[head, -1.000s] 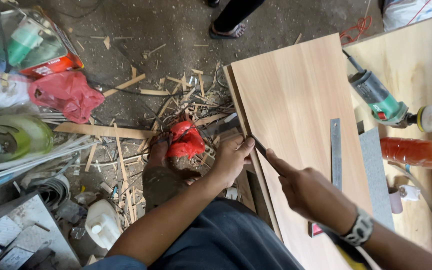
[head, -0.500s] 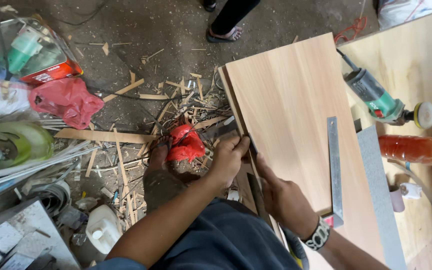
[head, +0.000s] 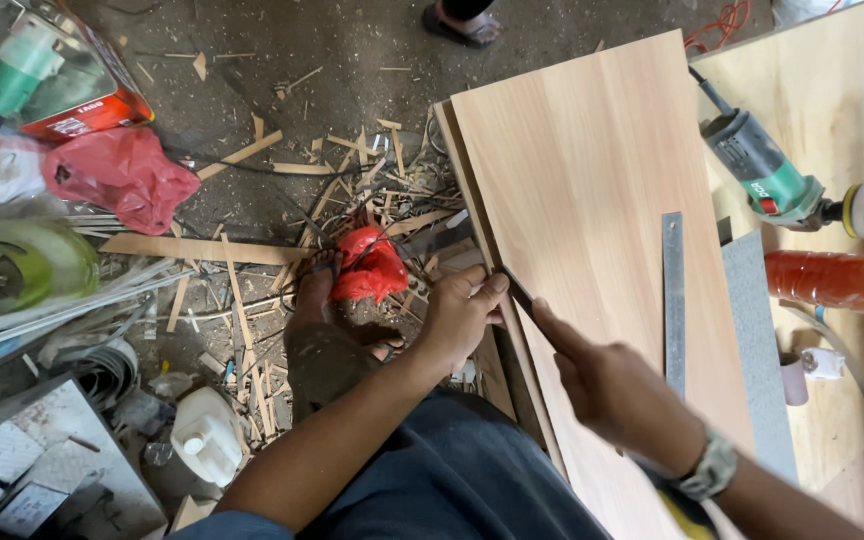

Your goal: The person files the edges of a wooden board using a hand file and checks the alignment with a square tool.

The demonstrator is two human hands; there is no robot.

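A long light wooden board [head: 592,200] lies in front of me with its left edge over the floor. My left hand [head: 462,318] grips that left edge, thumb on top. My right hand [head: 617,390], with a watch on the wrist, holds a thin dark flat tool [head: 519,292] pressed along the board's edge right next to my left thumb. A steel ruler [head: 673,300] lies flat on the board to the right of my right hand.
A green power sander [head: 777,180] and an orange bottle [head: 837,283] lie on the bench at right. Wood scraps, a red cloth [head: 372,265], a red bag [head: 122,175] and a white jug [head: 204,445] litter the floor. Another person's foot [head: 462,22] stands at the top.
My right hand drew back down the board's edge and then came up again toward my left hand with the dark tool. My left hand stayed on the edge.
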